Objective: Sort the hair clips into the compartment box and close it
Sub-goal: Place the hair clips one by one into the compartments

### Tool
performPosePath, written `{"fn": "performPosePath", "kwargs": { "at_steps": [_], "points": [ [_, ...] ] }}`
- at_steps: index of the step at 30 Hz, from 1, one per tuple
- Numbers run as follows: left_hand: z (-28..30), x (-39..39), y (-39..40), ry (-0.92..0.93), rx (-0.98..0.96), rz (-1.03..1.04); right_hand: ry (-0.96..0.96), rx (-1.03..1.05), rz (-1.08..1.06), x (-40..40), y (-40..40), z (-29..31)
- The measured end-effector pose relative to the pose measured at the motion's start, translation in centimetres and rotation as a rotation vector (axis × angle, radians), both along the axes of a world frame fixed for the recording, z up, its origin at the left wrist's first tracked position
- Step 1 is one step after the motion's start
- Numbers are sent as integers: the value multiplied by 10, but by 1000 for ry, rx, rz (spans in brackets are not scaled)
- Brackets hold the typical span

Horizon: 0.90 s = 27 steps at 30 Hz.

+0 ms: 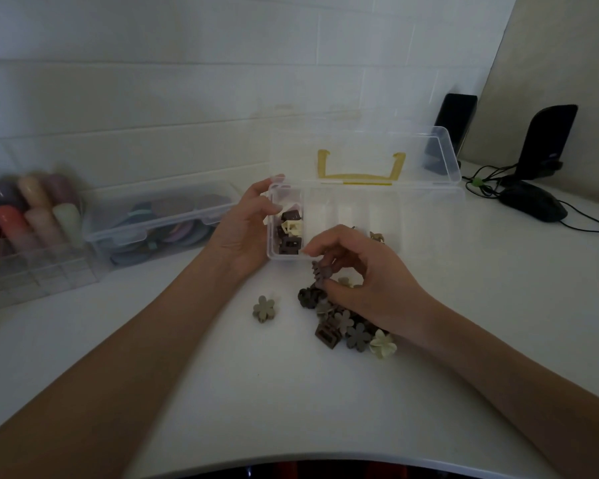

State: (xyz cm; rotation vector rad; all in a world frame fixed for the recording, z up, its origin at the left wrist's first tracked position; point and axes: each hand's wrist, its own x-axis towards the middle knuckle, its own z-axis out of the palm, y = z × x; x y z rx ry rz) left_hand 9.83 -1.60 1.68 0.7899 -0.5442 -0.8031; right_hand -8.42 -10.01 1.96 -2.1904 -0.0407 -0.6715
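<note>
1. A white table (256, 392) stood against a pale tiled wall, dimly lit.
2. The clear compartment box (367, 216) lay open at mid-table, its lid (377, 153) tipped back, yellow handle (360, 167) showing.
3. The left hand (246, 229) gripped the box's left end, fingers curled round the wall, just beside the leftmost compartment, which held brown and cream clips (290, 233).
4. The right hand (363, 281) pinched a brown flower clip (320, 271) just in front of the box, above the pile of loose clips (346, 323).
5. One grey-green flower clip (263, 308) lay apart, to the left of the pile.
6. No writing was legible anywhere.
</note>
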Motion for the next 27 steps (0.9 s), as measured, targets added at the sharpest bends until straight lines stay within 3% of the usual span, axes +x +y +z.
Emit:
{"fn": "performPosePath", "kwargs": {
  "at_steps": [12, 20, 27],
  "points": [
    [0, 0, 0, 2, 6, -3, -11, 57, -32, 0, 1, 1],
    [0, 1, 0, 1, 10, -5, -80, 206, -58, -1, -1, 7],
    [1, 0, 2, 27, 15, -11, -258, 220, -350, -7, -35, 28]
  ]
}}
